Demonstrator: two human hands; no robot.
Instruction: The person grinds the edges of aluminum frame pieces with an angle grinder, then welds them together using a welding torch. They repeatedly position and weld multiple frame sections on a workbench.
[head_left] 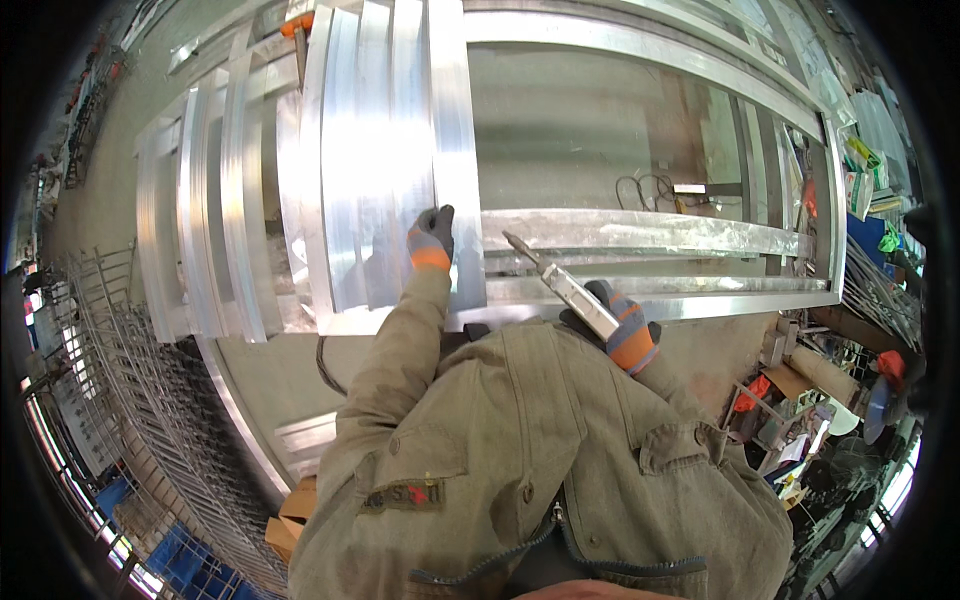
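My left hand [432,240], in a grey and orange glove, rests at the seam beside a long shiny aluminium profile [459,150]. Its fingers are bent and drawn together there; what they may pinch is hidden. More ribbed aluminium profiles [365,160] lie side by side to its left. My right hand [628,335], gloved alike, grips a caulking gun [575,293] with a pale tube. The gun's narrow nozzle points up and left, over the metal frame [640,232], apart from the left hand.
An orange-headed hammer [298,30] lies at the far left of the profiles. Further left are separate aluminium strips [200,215] and a stack of wire racks [150,380]. Clutter with cardboard [788,382] fills the right. A dark cable [645,190] lies beyond the frame bars.
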